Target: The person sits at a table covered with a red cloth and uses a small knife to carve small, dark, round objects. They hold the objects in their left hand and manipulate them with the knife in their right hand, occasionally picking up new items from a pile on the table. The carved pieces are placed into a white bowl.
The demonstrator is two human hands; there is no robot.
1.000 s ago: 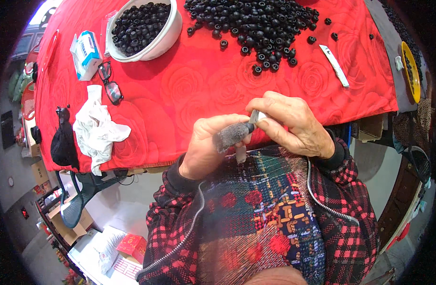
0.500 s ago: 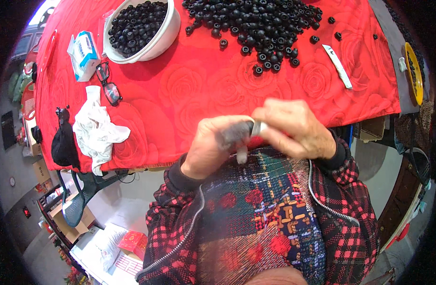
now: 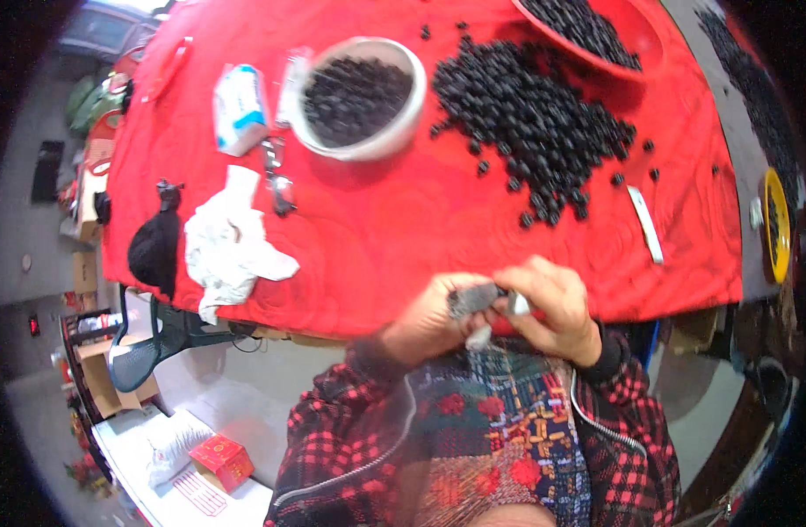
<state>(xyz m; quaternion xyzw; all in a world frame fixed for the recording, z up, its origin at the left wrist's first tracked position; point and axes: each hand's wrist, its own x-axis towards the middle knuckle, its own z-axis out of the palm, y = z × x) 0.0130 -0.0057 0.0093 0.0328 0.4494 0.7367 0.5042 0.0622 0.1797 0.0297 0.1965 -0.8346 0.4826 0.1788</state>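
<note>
Both of my hands meet over my lap at the table's front edge. My left hand (image 3: 429, 316) is closed around a dark grey, rough-looking piece (image 3: 473, 303); blur hides its exact kind. At the right end of that piece, my right hand (image 3: 552, 307) pinches with thumb and fingers. A small whitish bit (image 3: 517, 305) shows at the right fingertips, and another pale bit (image 3: 478, 338) hangs under the left fingers. Whether these are wraps on the fingers or loose things, I cannot tell.
Beyond my hands, a heap of small black round pieces (image 3: 535, 123) lies on the red tablecloth (image 3: 368, 237). A white bowl (image 3: 412, 114) and a red basin (image 3: 640, 44) hold more. Leftward are glasses (image 3: 278, 180), a tissue pack (image 3: 240, 110), a white cloth (image 3: 232, 241) and a black bag (image 3: 154, 246).
The view has shifted, so the table things sit lower and farther right, and the red basin now shows. My hands stay together on the dark grey piece.
</note>
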